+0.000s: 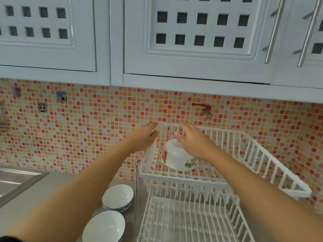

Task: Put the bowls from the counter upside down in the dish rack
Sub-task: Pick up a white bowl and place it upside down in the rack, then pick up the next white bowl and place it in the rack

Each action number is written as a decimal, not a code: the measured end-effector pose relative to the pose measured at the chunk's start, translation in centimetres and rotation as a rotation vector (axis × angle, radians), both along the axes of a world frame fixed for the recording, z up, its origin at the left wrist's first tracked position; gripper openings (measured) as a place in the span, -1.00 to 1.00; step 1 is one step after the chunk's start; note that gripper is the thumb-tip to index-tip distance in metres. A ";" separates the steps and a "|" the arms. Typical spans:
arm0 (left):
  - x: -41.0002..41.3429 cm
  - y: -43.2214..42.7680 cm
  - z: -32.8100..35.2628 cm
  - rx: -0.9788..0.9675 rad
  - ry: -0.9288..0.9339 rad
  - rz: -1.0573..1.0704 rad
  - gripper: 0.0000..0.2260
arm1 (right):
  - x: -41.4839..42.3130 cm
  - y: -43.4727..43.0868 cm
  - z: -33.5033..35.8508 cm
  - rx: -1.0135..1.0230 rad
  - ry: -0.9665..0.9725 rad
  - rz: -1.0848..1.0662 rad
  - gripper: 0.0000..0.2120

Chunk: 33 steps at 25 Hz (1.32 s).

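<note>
A white bowl with small cartoon pictures (176,157) lies upside down and tilted in the upper tier of the white wire dish rack (272,169). My right hand (194,142) hovers just over its base with fingers spread, holding nothing. My left hand (146,137) is open beside the rack's far left corner, next to the bowl. Two white bowls stand upright on the counter left of the rack: one with a blue patterned rim (118,197), and a nearer one (104,227) partly behind my left forearm.
The rack's lower tier (188,219) sits below. A steel sink (15,180) is at the left. A red wall tap (203,108) juts from the mosaic tiles above the rack. White cabinets (197,39) hang overhead.
</note>
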<state>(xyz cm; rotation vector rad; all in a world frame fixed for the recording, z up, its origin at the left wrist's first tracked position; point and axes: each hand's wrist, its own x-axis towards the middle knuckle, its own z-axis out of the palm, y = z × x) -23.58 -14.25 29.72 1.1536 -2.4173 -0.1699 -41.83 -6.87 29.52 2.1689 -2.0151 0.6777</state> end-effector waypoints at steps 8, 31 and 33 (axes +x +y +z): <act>16.8 -1.6 -2.1 0.066 0.051 0.243 -0.53 | 19.2 -2.8 -0.9 -0.083 0.053 0.149 -0.43; 38.3 3.5 -33.2 0.600 -0.290 0.665 -0.62 | 40.8 -2.2 -33.3 0.795 -0.416 -0.147 -0.53; 37.7 2.9 -29.9 0.504 -0.227 0.687 -0.68 | 40.1 -2.7 -30.3 0.712 -0.564 -0.077 -0.59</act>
